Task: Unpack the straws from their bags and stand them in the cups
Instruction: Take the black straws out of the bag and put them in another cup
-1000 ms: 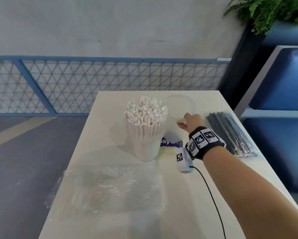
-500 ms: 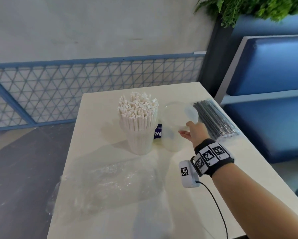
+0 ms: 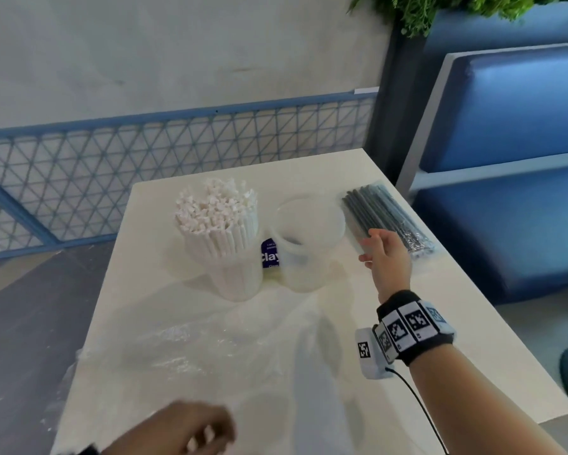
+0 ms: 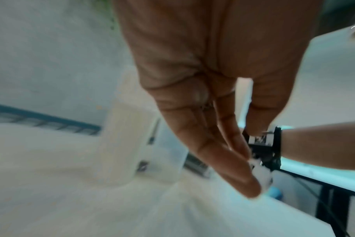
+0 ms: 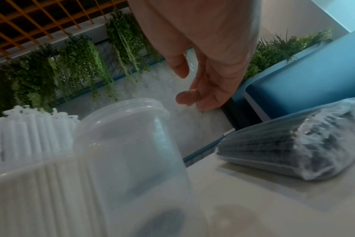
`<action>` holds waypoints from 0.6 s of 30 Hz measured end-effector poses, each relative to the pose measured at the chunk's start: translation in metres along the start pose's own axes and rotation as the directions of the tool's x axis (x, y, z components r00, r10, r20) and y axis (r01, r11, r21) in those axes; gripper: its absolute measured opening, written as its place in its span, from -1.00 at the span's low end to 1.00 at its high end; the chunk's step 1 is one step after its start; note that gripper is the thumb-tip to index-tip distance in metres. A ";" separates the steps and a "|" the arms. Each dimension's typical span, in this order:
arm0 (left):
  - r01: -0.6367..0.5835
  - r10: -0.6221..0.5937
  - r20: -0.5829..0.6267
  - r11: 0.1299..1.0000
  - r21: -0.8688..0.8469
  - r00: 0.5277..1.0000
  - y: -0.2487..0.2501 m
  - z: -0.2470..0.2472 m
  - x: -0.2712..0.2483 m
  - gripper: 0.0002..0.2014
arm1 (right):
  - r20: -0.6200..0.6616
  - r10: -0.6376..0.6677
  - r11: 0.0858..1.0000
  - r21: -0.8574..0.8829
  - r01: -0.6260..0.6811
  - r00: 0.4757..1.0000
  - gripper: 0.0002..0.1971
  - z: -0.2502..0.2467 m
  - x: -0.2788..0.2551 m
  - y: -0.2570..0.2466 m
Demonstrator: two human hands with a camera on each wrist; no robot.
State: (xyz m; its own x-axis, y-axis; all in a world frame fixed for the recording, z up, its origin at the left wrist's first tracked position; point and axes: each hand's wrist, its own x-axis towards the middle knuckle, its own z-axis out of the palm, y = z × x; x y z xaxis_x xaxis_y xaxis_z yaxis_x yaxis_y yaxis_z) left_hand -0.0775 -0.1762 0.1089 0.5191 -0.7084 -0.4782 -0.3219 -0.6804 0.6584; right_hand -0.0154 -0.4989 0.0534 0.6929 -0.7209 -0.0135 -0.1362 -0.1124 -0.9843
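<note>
Nearest, the left hand [image 3: 177,431] hovers low with loosely curled fingers, holding nothing that can be made out. Just beyond it lies a crumpled, emptied clear bag [image 3: 164,349], so half the job looks done. Further out, the right hand [image 3: 386,254] hangs relaxed and empty-fingered. To its left stands an empty clear cup [image 3: 305,244]; further left, touching it, a second cup [image 3: 236,274] is packed with upright white straws [image 3: 215,215]. Just beyond the right hand's fingertips lies the unopened bag of dark straws [image 3: 387,218], judged next for the empty cup.
</note>
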 end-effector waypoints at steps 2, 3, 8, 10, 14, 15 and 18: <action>-0.091 0.083 -0.093 0.992 -0.091 0.992 0.030 -0.005 0.036 -0.88 | -0.006 -0.027 1.000 -0.006 0.027 1.000 -0.88 -0.016 0.013 0.002; -0.165 0.149 -0.156 0.982 -0.097 0.977 0.046 -0.006 0.064 -0.88 | -0.013 -0.042 0.999 -0.018 0.042 0.999 -0.88 -0.025 0.023 0.004; -0.291 0.205 -0.402 0.942 -0.165 0.892 0.131 -0.003 0.217 -0.79 | -0.007 -0.139 0.961 -0.243 0.134 0.990 -0.79 -0.057 0.082 0.022; -0.231 0.094 -0.466 0.941 -0.246 0.880 0.150 0.000 0.274 -0.70 | 0.053 -0.182 0.902 -0.387 0.189 0.982 -0.73 -0.064 0.105 0.034; 0.004 -0.262 -0.476 0.878 -0.478 0.840 0.155 0.012 0.360 -0.50 | 0.228 -0.070 0.728 -0.654 0.206 0.971 -0.41 -0.073 0.136 0.053; 0.066 -0.343 -0.461 0.853 -0.518 0.819 0.151 0.015 0.375 -0.46 | 0.262 -0.001 0.700 -0.689 0.188 0.965 -0.33 -0.074 0.141 0.058; 0.191 -0.494 -0.405 0.783 -0.593 0.769 0.141 0.024 0.405 -0.42 | 0.321 0.149 0.614 -0.772 0.167 0.935 -0.20 -0.071 0.147 0.070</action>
State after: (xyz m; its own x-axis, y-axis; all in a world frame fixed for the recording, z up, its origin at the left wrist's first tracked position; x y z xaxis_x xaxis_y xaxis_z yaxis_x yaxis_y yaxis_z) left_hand 0.0685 -0.5634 -0.0057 0.8790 -0.1329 -0.4579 0.3163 -0.5561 0.7686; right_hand 0.0262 -0.6611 -0.0051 0.8551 -0.4714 -0.2156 -0.5140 -0.7172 -0.4705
